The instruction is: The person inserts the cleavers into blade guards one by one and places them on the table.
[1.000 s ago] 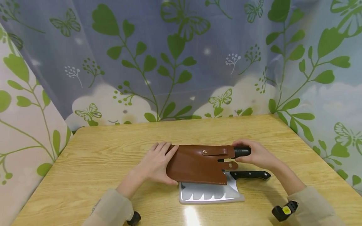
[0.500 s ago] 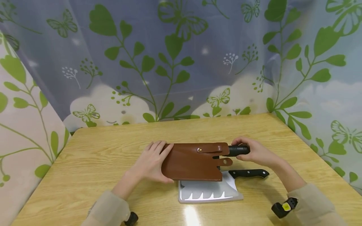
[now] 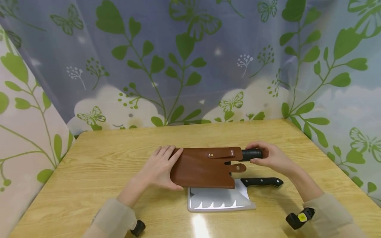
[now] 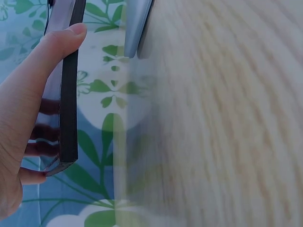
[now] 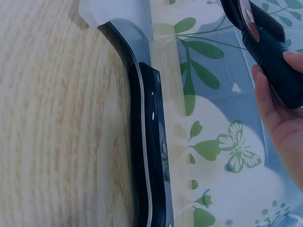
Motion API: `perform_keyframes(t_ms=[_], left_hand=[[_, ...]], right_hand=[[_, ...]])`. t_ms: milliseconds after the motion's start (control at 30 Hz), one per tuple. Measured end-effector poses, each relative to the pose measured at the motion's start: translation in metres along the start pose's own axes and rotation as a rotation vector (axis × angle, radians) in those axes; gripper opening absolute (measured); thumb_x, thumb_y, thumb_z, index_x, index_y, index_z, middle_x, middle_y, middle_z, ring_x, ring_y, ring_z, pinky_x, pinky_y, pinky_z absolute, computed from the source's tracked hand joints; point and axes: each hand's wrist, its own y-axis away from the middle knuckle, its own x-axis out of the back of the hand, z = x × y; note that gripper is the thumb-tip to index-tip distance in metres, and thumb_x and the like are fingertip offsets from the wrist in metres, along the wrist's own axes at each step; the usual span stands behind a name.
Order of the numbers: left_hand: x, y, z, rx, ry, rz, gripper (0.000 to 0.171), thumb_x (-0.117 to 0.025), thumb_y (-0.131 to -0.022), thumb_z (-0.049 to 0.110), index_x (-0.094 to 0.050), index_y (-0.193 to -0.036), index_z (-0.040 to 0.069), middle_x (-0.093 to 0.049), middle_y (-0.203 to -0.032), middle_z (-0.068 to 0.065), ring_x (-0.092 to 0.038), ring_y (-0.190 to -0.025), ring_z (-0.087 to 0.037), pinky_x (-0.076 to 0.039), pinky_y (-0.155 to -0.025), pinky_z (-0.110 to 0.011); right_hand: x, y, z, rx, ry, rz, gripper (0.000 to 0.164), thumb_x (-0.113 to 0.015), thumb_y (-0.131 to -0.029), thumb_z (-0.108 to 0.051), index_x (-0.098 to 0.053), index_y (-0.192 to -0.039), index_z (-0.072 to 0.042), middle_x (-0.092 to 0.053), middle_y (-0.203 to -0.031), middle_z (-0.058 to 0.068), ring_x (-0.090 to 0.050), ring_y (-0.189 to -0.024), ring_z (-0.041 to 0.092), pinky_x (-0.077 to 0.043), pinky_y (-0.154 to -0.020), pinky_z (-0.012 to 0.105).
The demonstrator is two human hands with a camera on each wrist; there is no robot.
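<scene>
A brown leather sheath point(image 3: 202, 168) with a snap strap and a snap tab is held level above the table in the head view. My left hand point(image 3: 160, 168) grips its left end, thumb at the near corner and fingers over the far edge. From its right end juts a black ribbed knife handle point(image 3: 251, 154), pinched by my right hand point(image 3: 272, 157); the blade is hidden in the sheath. Beneath lies a cleaver point(image 3: 220, 200), partly covered by the sheath in this view. Its black riveted handle point(image 5: 147, 142) fills the middle of the right wrist view.
The wooden table point(image 3: 119, 158) has a light reflection near its front. A curtain point(image 3: 148, 82) printed with leaves and butterflies hangs behind the table and along both sides. Small black cameras sit at both wrists.
The sheath has shifted slightly left and up from a second ago, and more of the black handle shows between it and my right hand. The cleaver on the table stays put.
</scene>
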Motion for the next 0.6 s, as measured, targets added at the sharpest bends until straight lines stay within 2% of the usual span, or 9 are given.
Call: perform_keyframes(t_ms=[267, 600], left_hand=[[-0.0030, -0.0019, 0.0043, -0.005, -0.003, -0.007, 0.115, -0.062, -0.053, 0.078, -0.039, -0.139, 0.005, -0.047, -0.128, -0.021, -0.044, -0.117, -0.035, -0.038, -0.094, -0.052], [-0.0048, -0.0067, 0.0100, -0.012, -0.004, 0.012, 0.115, -0.061, -0.053, 0.079, -0.039, -0.139, 0.005, -0.047, -0.128, -0.020, -0.045, -0.116, -0.034, -0.039, -0.093, -0.050]], right_hand=[[-0.0048, -0.0003, 0.0024, 0.034, 0.021, 0.019, 0.035, -0.065, -0.084, 0.000, -0.052, -0.115, 0.008, -0.052, -0.110, 0.015, -0.058, -0.089, 0.016, -0.051, -0.070, 0.027], [-0.0100, -0.0027, -0.0005, -0.006, 0.057, 0.036, 0.036, -0.065, -0.083, -0.001, -0.053, -0.116, 0.007, -0.054, -0.108, 0.020, -0.058, -0.087, 0.016, -0.051, -0.068, 0.029]])
